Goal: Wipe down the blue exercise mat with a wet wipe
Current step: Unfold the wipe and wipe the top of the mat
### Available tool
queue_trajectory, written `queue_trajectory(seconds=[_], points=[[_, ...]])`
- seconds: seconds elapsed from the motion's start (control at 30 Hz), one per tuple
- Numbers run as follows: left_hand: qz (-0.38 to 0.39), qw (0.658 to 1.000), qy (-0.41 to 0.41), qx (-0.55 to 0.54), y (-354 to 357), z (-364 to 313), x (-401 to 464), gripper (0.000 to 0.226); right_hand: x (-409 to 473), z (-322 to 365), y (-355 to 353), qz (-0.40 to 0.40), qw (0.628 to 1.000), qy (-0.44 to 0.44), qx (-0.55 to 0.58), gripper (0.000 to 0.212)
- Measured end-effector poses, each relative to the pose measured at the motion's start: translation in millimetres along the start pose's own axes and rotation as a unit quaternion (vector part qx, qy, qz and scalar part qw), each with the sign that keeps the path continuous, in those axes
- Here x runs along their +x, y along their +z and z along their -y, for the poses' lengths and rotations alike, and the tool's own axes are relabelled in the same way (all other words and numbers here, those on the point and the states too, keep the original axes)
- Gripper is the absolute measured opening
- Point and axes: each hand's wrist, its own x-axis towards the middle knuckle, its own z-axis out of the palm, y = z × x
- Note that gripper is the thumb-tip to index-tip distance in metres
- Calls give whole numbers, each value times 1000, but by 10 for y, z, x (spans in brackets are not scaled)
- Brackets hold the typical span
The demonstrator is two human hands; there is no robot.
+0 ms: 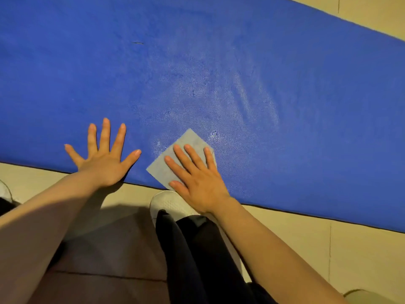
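Hands lie flat near the near edge of the blue exercise mat (219, 62), which is spread on the tiled floor (361, 249). Left hand (103, 160) presses the mat with fingers straight and spread, holding nothing. Just beside it, right hand (197, 178) presses straight fingers onto the grey wet wipe (186, 141), lying flat on the mat, above a white shoe (166, 202).

One view only, from a camera worn on the person's head, looking steeply down and forward, close to the scene. The mat (219, 73) slants across the upper frame, tilted down to the right. Both forearms reach in from the bottom edge; the floor (361, 249) fills the lower part.
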Motion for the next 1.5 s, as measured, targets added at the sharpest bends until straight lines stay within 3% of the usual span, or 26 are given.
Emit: queue_trajectory(seconds=[0.07, 0.13, 0.23, 0.3, 0.4, 0.53, 0.63, 0.77, 0.87, 1.0, 1.1, 1.2, 1.3, 1.4, 1.5], points=[[3, 1000, 2, 0, -3, 2, 8, 73, -56, -261, -5, -9, 999, 52, -12, 58], [6, 1000, 3, 5, -4, 2, 12, 73, -227, -607, -53, -25, 983, 179, -20, 64], [1, 1000, 5, 5, 9, 3, 13, 72, -590, -1044, -178, -7, 922, 387, 13, 75], [-4, 1000, 6, 3, 20, 5, 14, 72, -759, -1151, -233, -5, 893, 450, 24, 73], [-12, 1000, 6, 1, 23, -5, 10, 72, -712, -1006, -220, 15, 914, 406, 19, 71], [-13, 1000, 5, 3, 25, -2, 16, 71, -227, -429, -137, 27, 995, 100, -7, 62], [-18, 1000, 3, -1, 31, 13, 29, 69, 195, -59, -48, 26, 996, -82, -37, 56], [-26, 1000, 0, -2, 51, 10, 42, 68, 405, -19, -24, 51, 980, -174, -82, 61], [-28, 1000, 1, -6, 56, 24, 43, 68, 288, -236, -51, 43, 986, -147, -61, 62], [-31, 999, 8, -7, 66, 36, 42, 69, -187, -885, -151, 18, 995, 94, -32, 67], [-46, 999, 9, -2, 109, 51, 59, 68, -585, -1356, -350, 29, 948, 316, 3, 79], [-58, 998, 12, -3, 129, 67, 78, 67, -671, -1389, -450, 53, 903, 425, 26, 81], [-61, 998, 10, 7, 136, 60, 89, 67, -451, -1074, -372, 64, 921, 384, 24, 77], [-64, 998, 5, 12, 151, 52, 90, 68, -91, -526, -213, 50, 977, 205, 14, 71], [-94, 996, 6, 2, 195, 53, 69, 69, 232, -83, -149, 59, 997, 52, 5, 63]])
